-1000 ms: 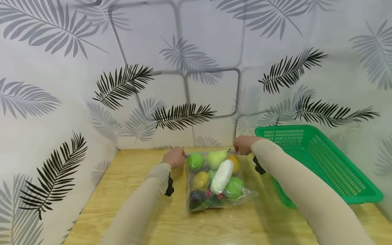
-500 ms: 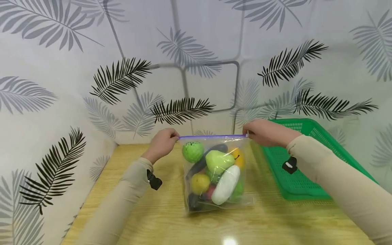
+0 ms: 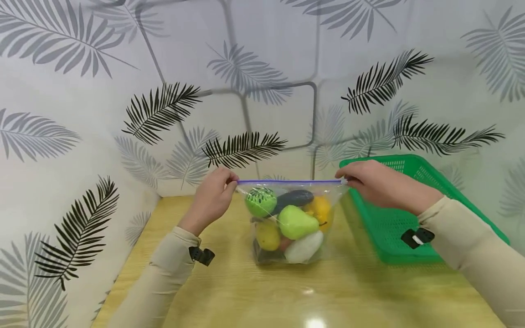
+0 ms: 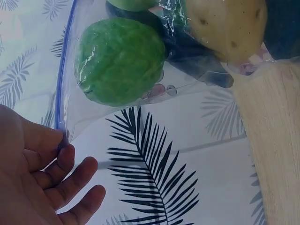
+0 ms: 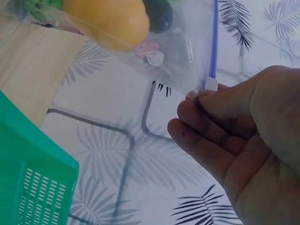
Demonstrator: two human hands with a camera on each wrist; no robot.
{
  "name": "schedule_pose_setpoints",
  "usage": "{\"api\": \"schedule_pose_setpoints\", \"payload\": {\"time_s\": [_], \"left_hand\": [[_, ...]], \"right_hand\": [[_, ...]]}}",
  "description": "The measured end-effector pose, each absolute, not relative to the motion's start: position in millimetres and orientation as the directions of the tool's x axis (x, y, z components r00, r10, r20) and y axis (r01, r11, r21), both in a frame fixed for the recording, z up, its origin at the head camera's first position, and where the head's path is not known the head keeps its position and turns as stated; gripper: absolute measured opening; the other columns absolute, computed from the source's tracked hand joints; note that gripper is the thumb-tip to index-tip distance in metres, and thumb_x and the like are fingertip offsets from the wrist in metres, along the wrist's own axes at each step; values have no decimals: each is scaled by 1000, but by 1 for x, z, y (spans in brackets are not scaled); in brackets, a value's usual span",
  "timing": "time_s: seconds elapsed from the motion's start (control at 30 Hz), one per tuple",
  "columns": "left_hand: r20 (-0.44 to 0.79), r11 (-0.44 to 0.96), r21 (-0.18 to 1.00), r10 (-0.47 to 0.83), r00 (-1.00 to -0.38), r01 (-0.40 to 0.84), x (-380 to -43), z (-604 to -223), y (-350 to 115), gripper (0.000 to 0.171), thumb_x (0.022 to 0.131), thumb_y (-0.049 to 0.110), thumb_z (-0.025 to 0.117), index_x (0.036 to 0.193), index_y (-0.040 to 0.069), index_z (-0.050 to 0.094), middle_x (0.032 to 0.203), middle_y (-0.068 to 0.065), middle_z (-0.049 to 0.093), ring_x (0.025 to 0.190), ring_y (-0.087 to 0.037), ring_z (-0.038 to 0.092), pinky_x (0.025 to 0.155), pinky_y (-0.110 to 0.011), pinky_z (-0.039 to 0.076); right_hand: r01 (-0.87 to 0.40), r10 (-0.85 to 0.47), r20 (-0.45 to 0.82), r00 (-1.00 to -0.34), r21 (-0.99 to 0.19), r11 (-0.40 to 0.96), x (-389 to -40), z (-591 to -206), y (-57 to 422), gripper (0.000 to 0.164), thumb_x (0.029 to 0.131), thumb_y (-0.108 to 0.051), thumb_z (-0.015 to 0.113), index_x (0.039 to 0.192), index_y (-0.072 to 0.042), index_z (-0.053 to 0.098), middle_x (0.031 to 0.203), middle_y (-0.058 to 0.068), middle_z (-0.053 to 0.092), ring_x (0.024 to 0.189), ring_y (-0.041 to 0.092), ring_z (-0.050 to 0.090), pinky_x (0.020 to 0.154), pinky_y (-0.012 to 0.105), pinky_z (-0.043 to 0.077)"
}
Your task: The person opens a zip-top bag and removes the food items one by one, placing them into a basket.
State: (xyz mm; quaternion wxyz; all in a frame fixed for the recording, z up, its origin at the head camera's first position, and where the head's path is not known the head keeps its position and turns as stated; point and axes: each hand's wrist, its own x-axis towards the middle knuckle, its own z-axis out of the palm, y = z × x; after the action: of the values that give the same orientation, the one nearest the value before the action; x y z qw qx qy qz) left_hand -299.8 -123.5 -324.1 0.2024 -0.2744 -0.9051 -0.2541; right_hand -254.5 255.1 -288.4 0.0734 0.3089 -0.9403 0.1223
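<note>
A clear zip bag (image 3: 287, 182) with a purple strip along its top hangs stretched between both hands, low over the table. My left hand (image 3: 211, 198) pinches its left top corner with thumb and forefinger, other fingers loosely curled in the left wrist view. At the opposite corner my right hand (image 3: 381, 184) pinches the bag's edge, right beside a white slider (image 5: 211, 84). Through the plastic show a pear (image 3: 298, 222), a round green piece (image 3: 261, 202), a long dark eggplant-like piece (image 3: 295, 199), a brownish-yellow potato-like piece (image 4: 225, 28), an orange-yellow piece (image 5: 108, 23) and a white oblong one (image 3: 305, 248).
A green perforated plastic basket (image 3: 381, 250) stands on the right of the wooden table (image 3: 246, 296), partly behind the right forearm. Leaf-patterned white sheeting (image 3: 266, 118) rises behind the table and along its sides. Each wrist wears a black strap.
Both hands have come up and apart, pulling the bag's top strip straight and lifting the bag. Its contents have shifted inside, and its lower edge sits higher in the head view.
</note>
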Motion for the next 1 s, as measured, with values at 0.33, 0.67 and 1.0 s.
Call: {"api": "schedule_pose_setpoints", "payload": {"time_s": [0.33, 0.67, 1.0], "left_hand": [[526, 718, 234, 474, -706, 656, -295, -322, -82, 20, 89, 21, 56, 106, 11, 59, 101, -2, 61, 93, -16, 53, 78, -41, 50], [372, 706, -87, 677, -634, 703, -271, -287, 16, 31, 92, 37, 53, 108, 14, 65, 104, 1, 63, 98, -20, 53, 82, -40, 47], [350, 600, -168, 778, -521, 782, -263, -300, 100, 28, 97, 29, 49, 72, 20, 57, 62, 6, 52, 54, -10, 47, 43, -28, 43]], "right_hand": [[-648, -581, 304, -755, -212, 731, -245, -303, 283, 21, 90, 0, 62, 108, -10, 67, 99, 1, 68, 89, 11, 58, 73, 38, 55], [-633, -563, 323, -761, -178, 754, -244, -300, 284, 24, 89, -1, 63, 110, -14, 66, 96, -2, 67, 85, 6, 56, 70, 34, 54], [-625, -550, 313, -775, -251, 739, -238, -302, 287, 39, 90, -3, 63, 125, -8, 48, 90, -1, 67, 78, 8, 59, 69, 34, 53]]}}
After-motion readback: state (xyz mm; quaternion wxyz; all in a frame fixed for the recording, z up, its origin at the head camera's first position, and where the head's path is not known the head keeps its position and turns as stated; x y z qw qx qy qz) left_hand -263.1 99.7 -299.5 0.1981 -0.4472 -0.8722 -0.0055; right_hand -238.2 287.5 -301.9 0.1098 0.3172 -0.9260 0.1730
